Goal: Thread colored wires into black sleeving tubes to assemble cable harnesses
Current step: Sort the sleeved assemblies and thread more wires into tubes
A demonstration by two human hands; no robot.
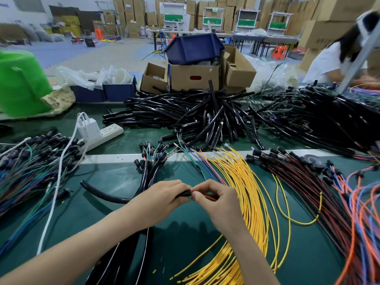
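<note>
My left fingers [176, 185] grip the black sleeving tube [183, 194], right fingers [207, 187] pinching colored wires [210, 198] at its mouth, just left of the yellow wire bundle [246, 182]: mid-threading, I judge, needing steady feeding next.

1. A green plastic tub [20, 85] stands at the far left.
2. A white power strip [104, 133] lies on the green bench top [181, 243], a white charger [89, 128] plugged into it and a white cable [52, 198] trailing toward the near edge.
3. Cardboard boxes [194, 78] stand behind, with a dark blue bin [193, 48] tilted on top.
4. Two low blue bins [119, 92] hold clear plastic bags [82, 76].
5. A person in white [329, 60] bends at the far right.
6. An orange stool [279, 52] stands on the floor beyond.
</note>
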